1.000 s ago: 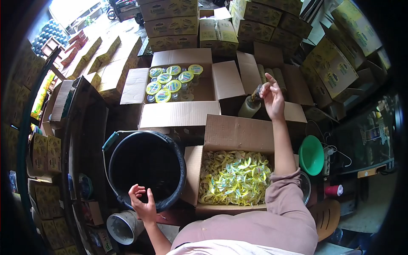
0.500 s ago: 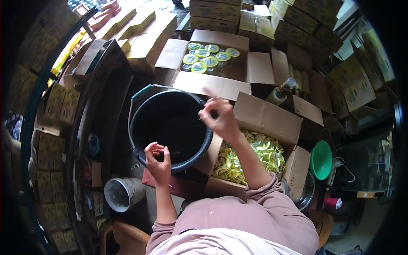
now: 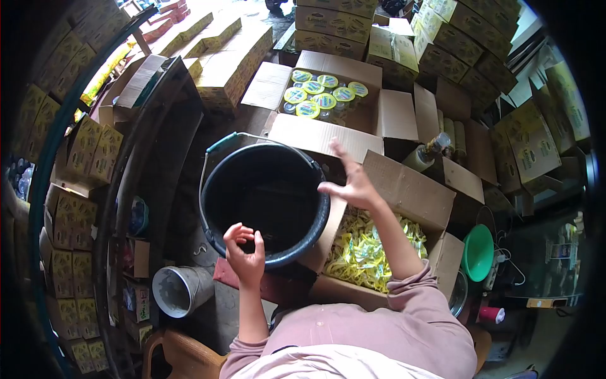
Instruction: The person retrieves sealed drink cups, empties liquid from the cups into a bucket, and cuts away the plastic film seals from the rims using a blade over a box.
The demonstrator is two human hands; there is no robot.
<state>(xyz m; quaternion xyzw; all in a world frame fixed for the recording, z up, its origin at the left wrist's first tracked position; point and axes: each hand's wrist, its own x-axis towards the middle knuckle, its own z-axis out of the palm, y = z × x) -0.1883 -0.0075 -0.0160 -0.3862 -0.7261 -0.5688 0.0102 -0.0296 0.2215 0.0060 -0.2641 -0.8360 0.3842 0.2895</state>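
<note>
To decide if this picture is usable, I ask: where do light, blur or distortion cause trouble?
Head view: curved wide-angle distortion, black corners; glare washes out the cartons at upper left; the bucket is very dark inside; the right hand looks slightly blurred.

Bucket [image 3: 265, 258] black w/ teal handle grip [image 3: 222, 142]; bowl [image 3: 478, 252] green; sleeves [image 3: 413, 284] plain mauve.

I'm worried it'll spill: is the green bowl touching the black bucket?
Apart. The head view shows a carton of yellow strips between the green bowl and black bucket.
</note>
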